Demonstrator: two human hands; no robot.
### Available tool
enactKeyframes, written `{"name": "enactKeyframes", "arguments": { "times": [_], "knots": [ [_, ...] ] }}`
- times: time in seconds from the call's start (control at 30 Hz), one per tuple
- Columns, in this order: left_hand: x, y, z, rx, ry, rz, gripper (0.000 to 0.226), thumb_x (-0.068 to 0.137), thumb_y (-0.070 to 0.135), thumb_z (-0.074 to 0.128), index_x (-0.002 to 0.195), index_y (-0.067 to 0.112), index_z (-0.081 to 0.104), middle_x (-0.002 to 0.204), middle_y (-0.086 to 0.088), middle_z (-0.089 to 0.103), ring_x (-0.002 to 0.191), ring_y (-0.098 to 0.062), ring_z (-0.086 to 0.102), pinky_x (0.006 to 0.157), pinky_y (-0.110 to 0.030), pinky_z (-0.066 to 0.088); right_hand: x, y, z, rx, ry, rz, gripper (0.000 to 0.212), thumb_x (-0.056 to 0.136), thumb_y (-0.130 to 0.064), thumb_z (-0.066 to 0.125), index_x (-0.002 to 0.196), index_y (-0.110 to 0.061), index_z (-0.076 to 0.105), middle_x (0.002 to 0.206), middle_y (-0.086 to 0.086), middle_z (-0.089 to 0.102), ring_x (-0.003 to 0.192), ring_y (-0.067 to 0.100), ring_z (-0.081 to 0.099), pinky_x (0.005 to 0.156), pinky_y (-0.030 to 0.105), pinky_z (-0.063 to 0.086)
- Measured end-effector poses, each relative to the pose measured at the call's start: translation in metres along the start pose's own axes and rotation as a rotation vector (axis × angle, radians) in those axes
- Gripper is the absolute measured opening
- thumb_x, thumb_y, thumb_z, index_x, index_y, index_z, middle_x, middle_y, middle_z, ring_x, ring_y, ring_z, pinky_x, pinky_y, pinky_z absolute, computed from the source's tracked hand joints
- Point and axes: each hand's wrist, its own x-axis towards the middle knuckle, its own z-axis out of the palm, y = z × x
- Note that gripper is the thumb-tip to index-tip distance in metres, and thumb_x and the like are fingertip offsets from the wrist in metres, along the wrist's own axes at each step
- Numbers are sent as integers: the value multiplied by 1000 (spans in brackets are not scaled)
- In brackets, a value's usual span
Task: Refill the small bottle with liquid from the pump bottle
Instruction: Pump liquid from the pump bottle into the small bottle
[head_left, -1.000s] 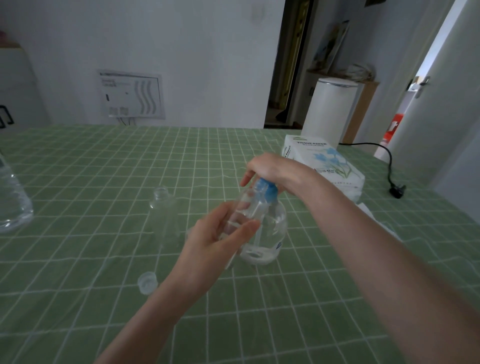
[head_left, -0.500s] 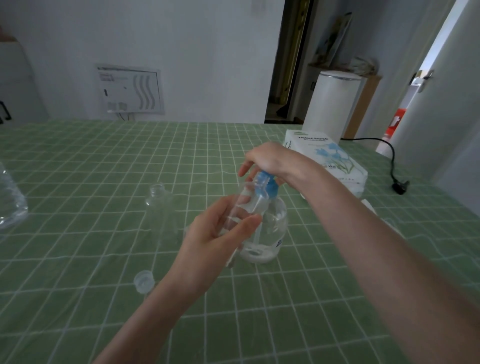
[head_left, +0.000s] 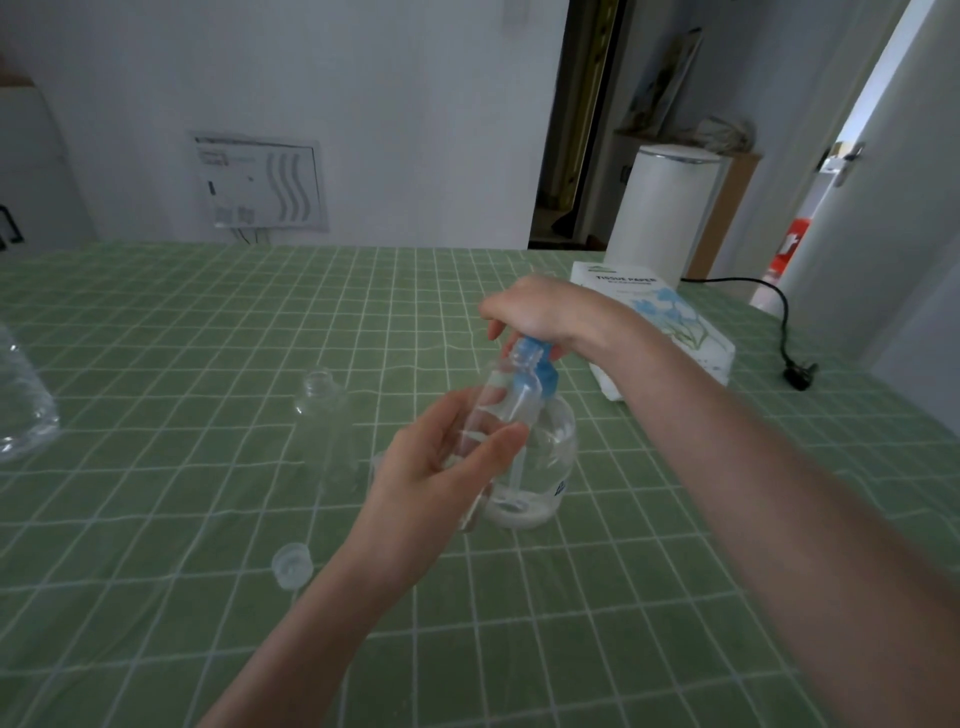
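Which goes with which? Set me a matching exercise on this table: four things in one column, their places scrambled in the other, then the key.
Things
1. left hand
2. right hand
3. loose cap
4. tissue paper box

Places
A. behind the right forearm, at the table's far right
B. gripping the small bottle
C. lying on the green checked tablecloth, left of the left forearm
D. on top of the blue pump head of the pump bottle

Pairs: 1-B, 2-D, 3-C, 4-A.
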Motion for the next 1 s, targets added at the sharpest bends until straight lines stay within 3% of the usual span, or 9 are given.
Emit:
{"name": "enactKeyframes", "arguments": {
  "times": [0.13, 0.2, 0.3, 0.43, 0.6, 0.73, 0.9, 1.0],
  "knots": [
    [-1, -2, -1, 13, 9, -9, 21, 77, 33, 64, 97, 25, 66, 78, -11, 65, 67, -19, 58, 58, -34, 47, 0, 3, 5, 14, -23, 7, 39, 97, -29, 39, 113, -6, 67, 91, 5, 59, 80, 20, 54, 56, 26, 38],
    [-2, -4, -1, 19, 10, -13, 21, 76, 33, 63, 96, 26, 67, 76, -6, 65, 66, -19, 58, 58, -35, 48, -2, 6, 7, 31, -22, 6, 39, 96, -27, 39, 113, -6, 67, 98, 9, 61, 88, 23, 54, 61, 27, 42],
    [-3, -6, -2, 24, -5, -26, 24, 77, 39, 67, 97, 26, 67, 80, -12, 65, 66, -22, 57, 60, -37, 47, -3, 9, 11, 27, -33, -9, 38, 96, -24, 39, 112, -5, 68, 110, 14, 66, 93, 26, 56, 71, 32, 44],
    [-4, -5, -3, 30, -10, -26, 31, 71, 43, 63, 98, 28, 66, 81, -5, 69, 66, -19, 58, 60, -35, 47, -4, 9, 14, 20, -23, -23, 38, 96, -22, 40, 111, -5, 70, 114, 16, 66, 107, 30, 60, 78, 34, 43],
    [-3, -2, -1, 34, 9, -17, 33, 71, 41, 61, 100, 27, 65, 82, -9, 67, 68, -23, 58, 60, -36, 47, -2, 5, 5, 25, -2, -9, 33, 94, -27, 43, 106, -9, 68, 104, 10, 66, 91, 25, 59, 60, 25, 41],
    [-2, -1, 1, 28, 13, -9, 29, 76, 40, 63, 99, 23, 66, 80, -10, 65, 68, -20, 58, 61, -37, 48, -1, 5, 4, 35, -3, 2, 30, 93, -28, 45, 103, -10, 67, 98, 7, 65, 91, 24, 59, 60, 26, 41],
    [-2, -5, 0, 41, 12, -20, 22, 76, 35, 61, 96, 26, 66, 78, -11, 65, 67, -23, 57, 62, -39, 48, -1, 5, 7, 70, -3, -3, 37, 95, -25, 46, 127, -12, 59, 121, 15, 62, 106, 29, 61, 58, 27, 40],
    [-3, -9, 0, 55, 16, -20, 18, 76, 35, 62, 92, 26, 66, 70, 0, 62, 65, -19, 57, 61, -38, 47, -1, 8, 12, 72, -8, -8, 39, 96, -23, 46, 130, -9, 58, 125, 16, 62, 110, 31, 60, 74, 34, 48]
  ]
}}
